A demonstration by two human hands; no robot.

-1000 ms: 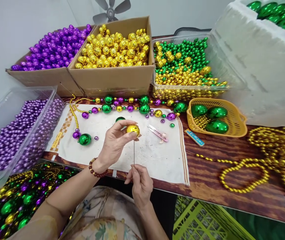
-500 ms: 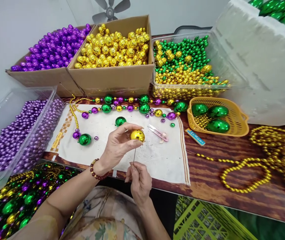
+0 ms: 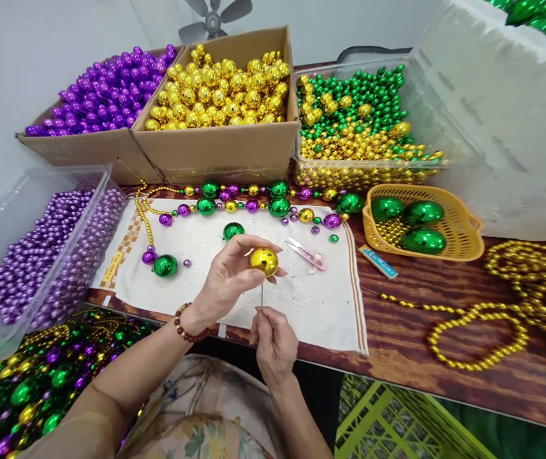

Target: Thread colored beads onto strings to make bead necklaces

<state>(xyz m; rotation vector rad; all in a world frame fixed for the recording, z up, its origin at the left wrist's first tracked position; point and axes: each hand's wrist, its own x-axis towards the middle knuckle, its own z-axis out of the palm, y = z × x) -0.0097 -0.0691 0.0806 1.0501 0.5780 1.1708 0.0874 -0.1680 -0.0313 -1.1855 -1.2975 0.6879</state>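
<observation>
A shiny gold bead (image 3: 263, 261) is gripped between the thumb and fingers of my left hand (image 3: 228, 274), above the white cloth (image 3: 182, 293). Just below it, my right hand (image 3: 274, 341) pinches a thin needle (image 3: 262, 295) that points up to the bead's underside. Whether the tip is inside the bead I cannot tell. On the cloth lie a pair of pink-handled thread snips (image 3: 305, 254), a green bead (image 3: 233, 231) and another green bead (image 3: 165, 266) by a purple one. A strung garland (image 3: 252, 206) of green, purple and gold beads runs along the cloth's far edge.
Behind stand cardboard boxes of purple beads (image 3: 105, 95) and gold beads (image 3: 225, 89), and a clear bin (image 3: 373, 162) of green and gold ones. A purple-bead bin (image 3: 48, 255) is at left. An orange basket (image 3: 469, 233) and gold bead strands (image 3: 478, 363) lie right.
My left hand has turned slightly, with its fingers reaching a little further around the gold bead. My right hand still pinches the needle beneath it. The whole view has shifted slightly.
</observation>
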